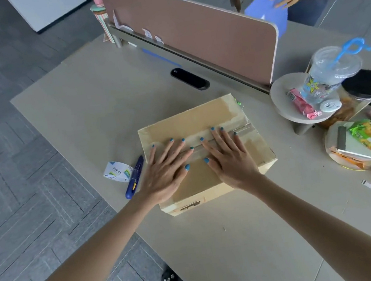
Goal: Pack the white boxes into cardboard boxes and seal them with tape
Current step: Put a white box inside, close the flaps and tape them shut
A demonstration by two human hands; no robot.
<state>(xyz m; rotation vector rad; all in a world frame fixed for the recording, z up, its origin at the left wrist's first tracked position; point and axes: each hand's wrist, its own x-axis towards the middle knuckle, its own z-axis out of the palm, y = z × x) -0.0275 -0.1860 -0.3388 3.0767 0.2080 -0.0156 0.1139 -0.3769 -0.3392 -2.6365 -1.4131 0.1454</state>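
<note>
On the desk (218,243), set askew to its edges near the middle, sits a closed brown cardboard box (191,118), scuffed pale at the corners. The left hand (164,169) and right hand (230,158) lie flat on its top, fingers straight and spread, pressing a clear tape strip (242,129) along the centre seam. A blue utility knife (134,176) lies beside it, toward the left edge.

The cardboard box (191,120) is made of matt brown board, with its top skin torn to a paler, rougher layer at the edges. Its seam is covered by clear, glossy tape (242,129). Left of the box, a utility knife (134,176) of smooth blue plastic is laid on the matt, smooth bench (79,107). Right of the box, a cup (334,67) of clear plastic is seen.
</note>
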